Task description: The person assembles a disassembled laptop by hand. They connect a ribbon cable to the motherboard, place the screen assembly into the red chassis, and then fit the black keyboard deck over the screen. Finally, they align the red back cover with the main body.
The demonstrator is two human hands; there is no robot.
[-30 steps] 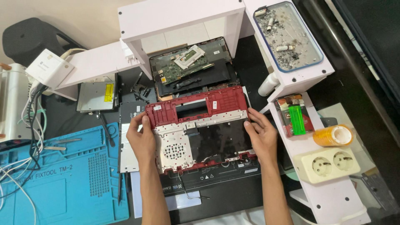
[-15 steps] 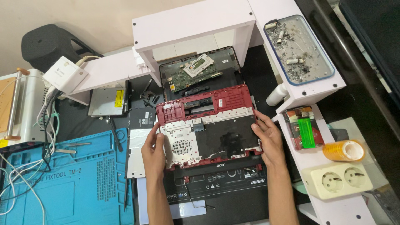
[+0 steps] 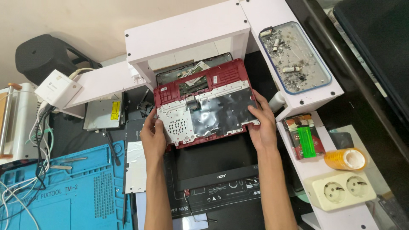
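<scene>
A red laptop top cover (image 3: 204, 108) with a silver metal keyboard backing is held up between both hands, underside facing me. My left hand (image 3: 153, 136) grips its left front edge. My right hand (image 3: 262, 123) grips its right edge. Behind and partly under the cover lies the laptop base with a green circuit board (image 3: 191, 74). Below the cover lies a black laptop screen panel (image 3: 208, 166).
A white shelf (image 3: 187, 30) stands behind, with a tray of screws and bits (image 3: 294, 57) on its right. A blue repair mat (image 3: 55, 196) lies at left, an optical drive (image 3: 102, 115) beside it. A green lighter (image 3: 306, 140), orange tape roll (image 3: 346, 158) and white double socket (image 3: 338, 189) sit at right.
Both hands have lifted the red cover and carried it farther from me, toward the shelf. The black screen panel beneath it now shows more.
</scene>
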